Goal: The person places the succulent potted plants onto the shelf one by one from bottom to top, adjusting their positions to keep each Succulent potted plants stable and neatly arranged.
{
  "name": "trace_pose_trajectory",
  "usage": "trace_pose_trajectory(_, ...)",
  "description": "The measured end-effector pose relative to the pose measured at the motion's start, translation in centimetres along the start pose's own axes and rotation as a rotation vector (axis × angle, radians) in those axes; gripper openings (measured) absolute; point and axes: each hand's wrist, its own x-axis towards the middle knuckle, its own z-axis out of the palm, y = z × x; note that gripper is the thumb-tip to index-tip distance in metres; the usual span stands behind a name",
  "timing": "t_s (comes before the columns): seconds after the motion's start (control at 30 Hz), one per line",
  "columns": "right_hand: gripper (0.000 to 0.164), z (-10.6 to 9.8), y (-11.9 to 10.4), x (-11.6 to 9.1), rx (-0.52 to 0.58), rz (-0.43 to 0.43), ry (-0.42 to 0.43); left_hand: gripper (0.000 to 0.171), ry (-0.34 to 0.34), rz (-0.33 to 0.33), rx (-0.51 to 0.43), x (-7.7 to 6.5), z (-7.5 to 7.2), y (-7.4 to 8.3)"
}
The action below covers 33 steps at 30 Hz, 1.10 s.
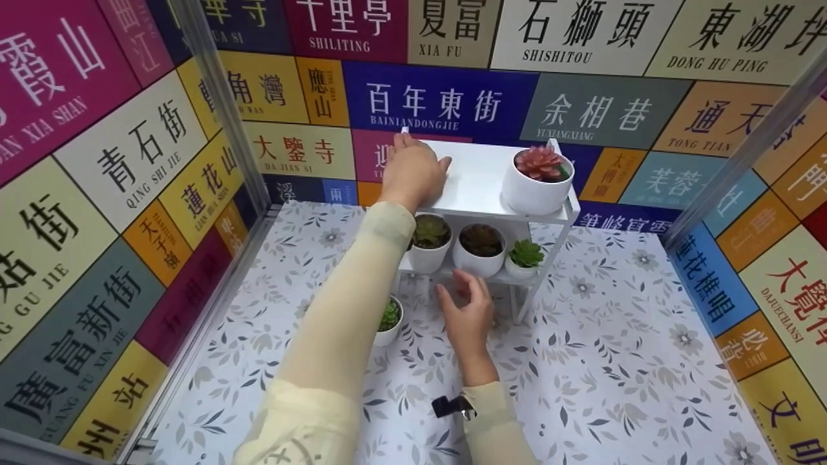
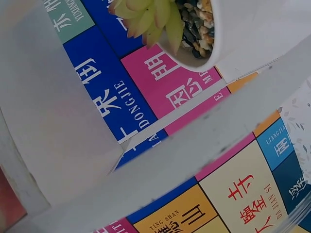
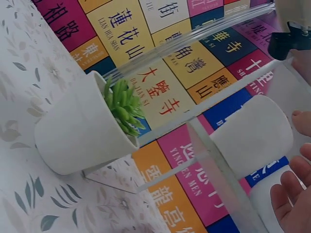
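A white two-tier stand (image 1: pixel 481 174) is in the middle of the head view. At the left end of its upper tier lies my left hand (image 1: pixel 415 169), fingers stretched toward the back and thumb out to the side. My right hand (image 1: pixel 470 310) is in front of the lower tier with fingers spread and bent, nothing between them. Just beyond its fingertips are a dark succulent in a white pot (image 1: pixel 478 263) and a small potted green succulent (image 1: pixel 526 253). Left of these is another potted succulent (image 1: pixel 429 257), whose white pot (image 2: pixel 233 29) also shows in the left wrist view.
A pink-red succulent in a white pot (image 1: pixel 537 192) stands at the upper tier's right end. On the floral-patterned tabletop (image 1: pixel 601 361), a potted green succulent (image 1: pixel 389 326) is partly behind my left sleeve. Colourful panels (image 1: pixel 439 97) with printed characters enclose the back and sides.
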Motion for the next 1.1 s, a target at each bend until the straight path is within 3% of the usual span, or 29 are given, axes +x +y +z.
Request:
trace_pose_trajectory(0.33,0.038,1.8,1.0,-1.5,0.025,-0.031,-0.062,0.084,0.001,0.013,0.029,0.0,0.0,0.1)
trace_pose_trajectory(0.83,0.049,3.8,0.3,-3.4,0.027,0.051,-0.220,0.084,0.001,0.012,0.026,0.0,0.0,-0.1)
trace_pose_trajectory(1.1,0.052,4.8,1.5,-4.2,0.000,0.009,-0.217,0.086,0.016,0.017,0.043,0.1,0.2,-0.1)
